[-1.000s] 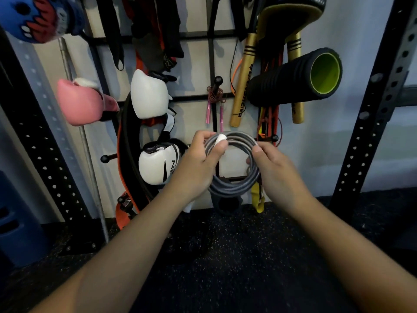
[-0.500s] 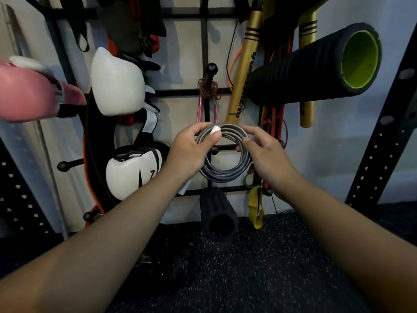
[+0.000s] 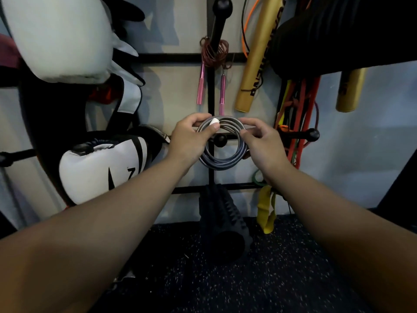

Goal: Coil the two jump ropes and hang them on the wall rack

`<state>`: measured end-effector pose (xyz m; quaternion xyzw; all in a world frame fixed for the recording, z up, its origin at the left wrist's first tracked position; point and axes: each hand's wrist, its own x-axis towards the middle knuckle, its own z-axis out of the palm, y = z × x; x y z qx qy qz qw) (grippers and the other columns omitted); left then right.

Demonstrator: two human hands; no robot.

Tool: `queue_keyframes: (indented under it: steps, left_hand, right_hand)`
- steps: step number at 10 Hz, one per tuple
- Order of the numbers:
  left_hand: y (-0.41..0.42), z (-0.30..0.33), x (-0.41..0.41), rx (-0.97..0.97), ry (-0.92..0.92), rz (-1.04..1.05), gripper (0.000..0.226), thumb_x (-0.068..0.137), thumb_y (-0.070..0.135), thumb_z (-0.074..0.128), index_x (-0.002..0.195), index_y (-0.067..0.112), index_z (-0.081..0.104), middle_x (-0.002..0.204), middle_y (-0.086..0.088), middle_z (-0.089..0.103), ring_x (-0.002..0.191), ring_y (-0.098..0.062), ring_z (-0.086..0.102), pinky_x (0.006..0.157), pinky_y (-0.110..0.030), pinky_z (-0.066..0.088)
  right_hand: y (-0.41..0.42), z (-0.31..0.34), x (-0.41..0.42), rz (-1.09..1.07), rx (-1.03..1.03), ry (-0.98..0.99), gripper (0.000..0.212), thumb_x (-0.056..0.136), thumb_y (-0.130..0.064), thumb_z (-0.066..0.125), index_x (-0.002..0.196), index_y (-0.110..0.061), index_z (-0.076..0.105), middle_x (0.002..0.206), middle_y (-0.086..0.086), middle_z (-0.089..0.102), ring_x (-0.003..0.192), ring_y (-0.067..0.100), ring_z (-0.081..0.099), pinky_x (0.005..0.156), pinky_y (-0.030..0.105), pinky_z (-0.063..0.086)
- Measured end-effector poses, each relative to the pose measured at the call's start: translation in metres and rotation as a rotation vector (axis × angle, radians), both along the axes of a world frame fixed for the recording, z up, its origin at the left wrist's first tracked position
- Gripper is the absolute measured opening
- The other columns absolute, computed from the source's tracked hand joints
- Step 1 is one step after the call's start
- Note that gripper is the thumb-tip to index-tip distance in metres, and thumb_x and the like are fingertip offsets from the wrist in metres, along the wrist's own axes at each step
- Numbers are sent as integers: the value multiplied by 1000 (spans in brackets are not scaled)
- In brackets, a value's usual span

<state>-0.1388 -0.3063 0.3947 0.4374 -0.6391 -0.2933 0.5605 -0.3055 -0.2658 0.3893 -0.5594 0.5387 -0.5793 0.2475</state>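
Here, grey coiled rope [image 3: 222, 143] pinched by left hand [image 3: 190, 138] and right hand [image 3: 262, 143], around peg [image 3: 220, 140], pink-handled rope [image 3: 213, 53] above.

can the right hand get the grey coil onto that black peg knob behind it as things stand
Probably yes. The right hand and left hand hold the grey jump rope coil with the peg knob showing through its opening, nothing between.

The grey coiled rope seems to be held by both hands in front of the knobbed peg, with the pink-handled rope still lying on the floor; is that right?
Not quite. The head view shows the pink-handled rope already hanging on the upper peg, not on the floor. Both the left hand and right hand do hold the grey coiled rope before the knobbed peg.
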Motion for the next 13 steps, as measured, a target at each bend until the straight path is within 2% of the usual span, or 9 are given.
queue_keyframes:
  steps: [1, 2, 3, 5, 6, 8, 10, 12, 13]
  left_hand:
    - [-22, -11, -3, 1, 0, 0, 27, 90, 20, 77, 116, 13, 73, 105, -3, 77, 94, -14, 71, 90, -25, 56]
    - [-46, -29, -4, 13, 11, 18, 24, 91, 20, 77, 114, 14, 73, 104, -2, 77, 90, -9, 69, 86, -19, 54]
    - [-61, -39, -5, 32, 41, 26, 25, 90, 20, 77, 114, 16, 73, 104, -1, 77, 95, -11, 71, 90, -22, 54]
    - [-84, -51, -7, 34, 42, 5, 26, 90, 12, 77, 115, 11, 70, 90, 4, 72, 73, 6, 67, 75, -10, 53]
    - [-99, -57, -7, 17, 32, -23, 26, 90, 10, 76, 116, 8, 72, 94, -3, 74, 78, -3, 68, 75, -10, 53]
    - [-133, -66, -10, 69, 20, -68, 27, 92, 9, 74, 119, 6, 73, 110, -7, 77, 99, -13, 70, 89, -16, 52]
    - [-154, -66, -5, 170, -121, -56, 36, 91, 1, 73, 126, 11, 70, 116, -8, 74, 100, -15, 66, 92, -21, 51]
    - [-153, -62, -1, 203, -273, -82, 39, 91, 4, 74, 128, 14, 70, 116, -12, 69, 106, -24, 65, 105, -32, 50]
    - [-149, -57, -2, 193, -287, -30, 36, 90, 7, 74, 124, 17, 72, 109, -12, 65, 100, -25, 63, 99, -30, 49]
  right_hand:
    - [-22, -10, -3, -9, 16, -19, 25, 100, -13, 59, 117, -26, 71, 94, 10, 69, 82, 21, 64, 82, 47, 59]
    - [-46, -21, -3, 2, 29, -43, 23, 99, -10, 60, 113, -24, 70, 86, -1, 68, 78, 19, 63, 75, 42, 58]
    - [-60, -27, -3, 2, 37, -47, 21, 98, -9, 61, 112, -22, 70, 83, -2, 67, 75, 17, 62, 72, 40, 57]
    - [-91, -47, -8, -5, 21, -8, 18, 96, -9, 64, 106, -23, 68, 83, -5, 68, 76, 15, 64, 76, 46, 59]
    - [-106, -59, -11, -8, 16, 4, 19, 96, -10, 65, 101, -29, 66, 86, -4, 68, 80, 14, 65, 79, 45, 60]
    - [-133, -76, -17, -8, 58, 11, 22, 95, -12, 68, 95, -34, 63, 94, 8, 73, 85, 20, 67, 77, 42, 56]
    - [-162, -87, -12, -10, 153, 154, 15, 90, -15, 76, 99, -21, 65, 77, 5, 65, 73, 19, 58, 70, 31, 44]
    - [-159, -85, -10, -16, 135, 192, 17, 90, -19, 77, 105, -13, 70, 88, 2, 70, 85, 18, 64, 72, 27, 48]
    - [-154, -81, -9, -38, 105, 142, 20, 91, -17, 76, 109, -11, 71, 97, 6, 74, 93, 22, 69, 83, 32, 54]
